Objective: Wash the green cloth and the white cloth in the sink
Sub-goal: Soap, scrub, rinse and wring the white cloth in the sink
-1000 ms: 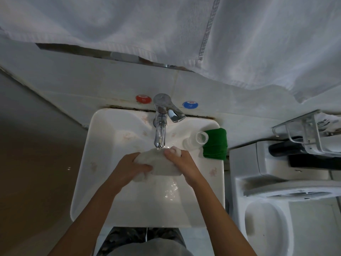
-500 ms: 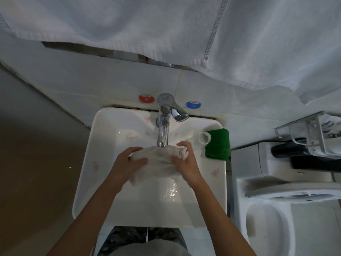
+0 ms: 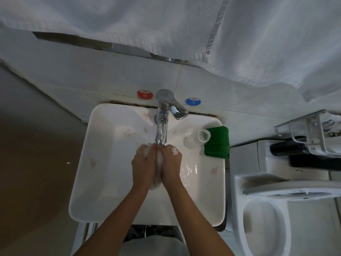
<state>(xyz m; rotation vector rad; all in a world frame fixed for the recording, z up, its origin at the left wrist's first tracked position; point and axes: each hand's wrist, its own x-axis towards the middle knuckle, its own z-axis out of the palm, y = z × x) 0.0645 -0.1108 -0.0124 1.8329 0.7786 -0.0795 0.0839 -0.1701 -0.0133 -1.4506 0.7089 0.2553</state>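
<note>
Over the white sink (image 3: 103,163), my left hand (image 3: 144,163) and my right hand (image 3: 171,162) are pressed together around the bunched white cloth (image 3: 159,159). Only a strip of the cloth shows between the palms, with bits at the fingertips and at the wrists. Both hands sit right under the spout of the chrome tap (image 3: 162,126). The folded green cloth (image 3: 217,143) lies on the sink's right rim, apart from my hands.
A clear plastic bottle (image 3: 195,138) lies on its side on the rim beside the green cloth. Large white towels (image 3: 258,37) hang above the sink. A toilet (image 3: 262,218) stands to the right, and a metal rack (image 3: 310,133) hangs above it.
The white cloth was spread between my two hands; now my hands have come together and squeezed it into a tight bunch under the spout.
</note>
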